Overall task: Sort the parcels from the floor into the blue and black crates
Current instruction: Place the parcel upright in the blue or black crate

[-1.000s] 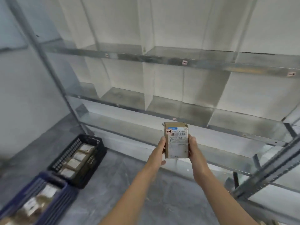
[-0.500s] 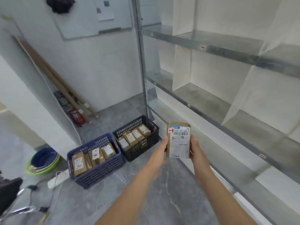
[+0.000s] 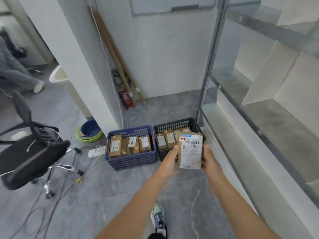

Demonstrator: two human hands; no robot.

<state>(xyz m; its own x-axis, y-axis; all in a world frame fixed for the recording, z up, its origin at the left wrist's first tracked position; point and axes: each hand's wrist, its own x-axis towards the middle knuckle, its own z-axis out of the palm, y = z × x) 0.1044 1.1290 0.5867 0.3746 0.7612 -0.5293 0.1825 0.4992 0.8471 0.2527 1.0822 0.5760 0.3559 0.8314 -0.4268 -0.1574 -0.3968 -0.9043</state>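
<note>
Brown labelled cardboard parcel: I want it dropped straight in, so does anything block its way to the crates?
Nothing visible does. The left hand and right hand hold the brown labelled cardboard parcel in the air; the open-topped blue plastic crate and black plastic crate stand ahead.

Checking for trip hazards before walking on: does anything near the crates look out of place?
Yes: loose cables and a white power strip sprawl across the floor left of the blue crate, beside the office chair, where feet could catch them.
</note>
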